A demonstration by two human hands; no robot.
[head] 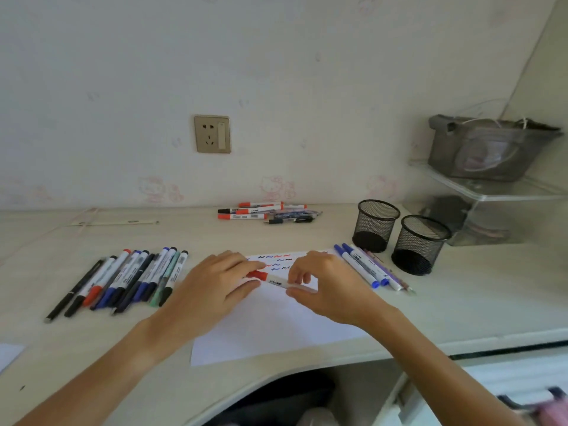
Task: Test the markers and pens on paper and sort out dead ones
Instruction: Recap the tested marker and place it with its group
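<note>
A white sheet of paper [270, 327] lies at the desk's front, with several red, blue and black squiggles along its far edge. Over it I hold a red-capped white marker [278, 280] level between both hands. My left hand [215, 290] pinches the red cap end. My right hand [325, 287] pinches the white barrel. A row of several markers and pens [129, 278] lies to the left of the paper. A smaller group of blue markers and pens [368, 269] lies to the right. Another pile with red markers [261, 212] sits near the wall.
Two black mesh pen cups [375, 224] [419, 242] stand at the right, beyond the blue markers. A clear shelf with a grey basket [488, 149] fills the right corner. A wall socket [212, 134] is above the desk. The desk's curved front edge [276, 376] runs below the paper.
</note>
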